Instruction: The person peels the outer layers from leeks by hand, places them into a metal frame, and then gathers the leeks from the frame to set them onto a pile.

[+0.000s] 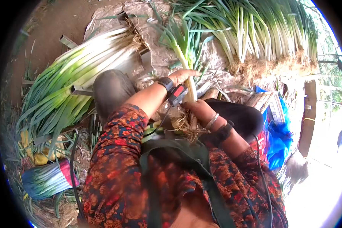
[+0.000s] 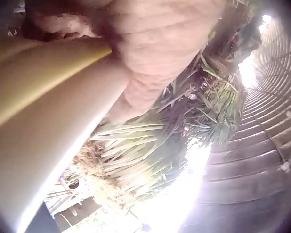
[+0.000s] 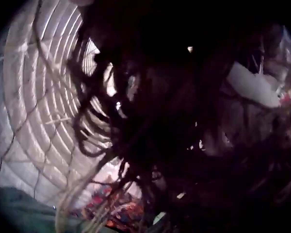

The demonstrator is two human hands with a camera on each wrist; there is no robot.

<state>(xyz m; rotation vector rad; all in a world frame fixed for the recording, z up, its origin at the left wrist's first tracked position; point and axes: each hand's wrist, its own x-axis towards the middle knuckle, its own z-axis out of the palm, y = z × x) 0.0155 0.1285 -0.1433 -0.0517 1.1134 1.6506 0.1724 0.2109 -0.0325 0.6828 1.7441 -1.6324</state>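
Note:
A leek (image 1: 192, 89) stands nearly upright before the person's lap, green leaves at the top and roots (image 1: 188, 127) below. My left hand (image 1: 181, 76) grips its pale stalk from the left, the thumb or a finger lying across it. Lower down, my right hand (image 1: 201, 110) holds the stalk's base just above the roots. Up close in the left wrist view, the left hand (image 2: 160, 43) wraps the pale stalk (image 2: 48, 116). Dark, tangled roots (image 3: 106, 160) fill much of the right wrist view, where the right hand's fingers cannot be made out.
Leeks (image 1: 91, 49) lie on a metal frame at the left. A big row of leeks (image 1: 262, 34) lies at the upper right on a crumpled sheet (image 1: 163, 57). Blue plastic (image 1: 275, 152) is at the right, a patterned bundle (image 1: 49, 178) at the lower left.

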